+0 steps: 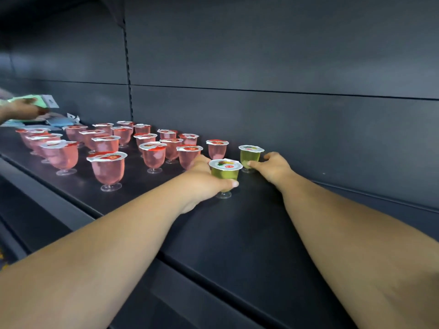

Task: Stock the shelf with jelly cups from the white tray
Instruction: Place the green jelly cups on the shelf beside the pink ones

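From the head camera I see both of my bare arms stretched forward onto the dark shelf [237,233]. My left hand [204,179] is curled around the near green jelly cup [225,173], thumb across its front and fingers wrapped behind, and the cup stands upright with its clear foot on the shelf surface. My right hand [270,166] reaches to the far green jelly cup [250,156], which stands upright closer to the back panel [285,67]; the thumb tip touches the cup's lower side and the fingers curve round behind it, so I read it as a light pinch on that cup. The two green cups stand near each other but apart. Left of them a crowd of pink jelly cups [108,170] stands upright in loose rows across the shelf, each sealed with a red and white foil lid, the nearest one just beside my left hand. At the far left edge another person's hand [21,110] holds a pale green packet [35,102] above some flat blue packets [57,122] lying on the shelf. The white tray is nowhere in my view.
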{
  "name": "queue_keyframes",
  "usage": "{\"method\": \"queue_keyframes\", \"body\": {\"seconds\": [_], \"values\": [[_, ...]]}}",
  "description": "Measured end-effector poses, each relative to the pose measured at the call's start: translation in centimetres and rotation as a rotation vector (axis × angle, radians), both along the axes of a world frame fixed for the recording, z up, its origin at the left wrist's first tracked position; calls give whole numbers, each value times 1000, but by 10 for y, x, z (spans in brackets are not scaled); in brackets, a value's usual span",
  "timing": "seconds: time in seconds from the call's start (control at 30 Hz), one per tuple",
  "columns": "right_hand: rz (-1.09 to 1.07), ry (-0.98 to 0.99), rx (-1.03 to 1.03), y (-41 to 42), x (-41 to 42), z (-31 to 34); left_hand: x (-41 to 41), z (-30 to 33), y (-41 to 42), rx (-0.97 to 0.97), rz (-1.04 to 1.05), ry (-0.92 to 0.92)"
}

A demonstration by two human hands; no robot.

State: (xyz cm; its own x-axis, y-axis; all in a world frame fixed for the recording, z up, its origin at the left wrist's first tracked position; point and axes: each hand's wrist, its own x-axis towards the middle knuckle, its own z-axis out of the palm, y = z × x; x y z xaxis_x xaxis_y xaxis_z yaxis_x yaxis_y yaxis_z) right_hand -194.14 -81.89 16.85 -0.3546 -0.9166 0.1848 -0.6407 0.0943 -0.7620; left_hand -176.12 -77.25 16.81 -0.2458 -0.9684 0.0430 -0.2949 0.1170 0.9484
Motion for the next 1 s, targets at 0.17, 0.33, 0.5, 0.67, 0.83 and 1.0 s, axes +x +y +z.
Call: {"method": "queue_keyframes", "body": {"seconds": [0.17,0.33,0.5,0.67,0.83,1.0], "values": [[-72,212,53,40,-14,-1,-30,8,-16,-58,-15,-70],[-66,363,153,79,-14,0,-36,6,-33,-102,-40,-67],[-104,408,144,120,10,0,-26,-2,-36,-74,-56,-78],[-20,502,196,176,44,1,-10,3,13,-234,-12,-212],[14,506,96,259,87,-5,43,-15,118,-638,-28,-451],[47,637,-53,347,144,-36,111,-56,216,-767,-8,-519]]}}
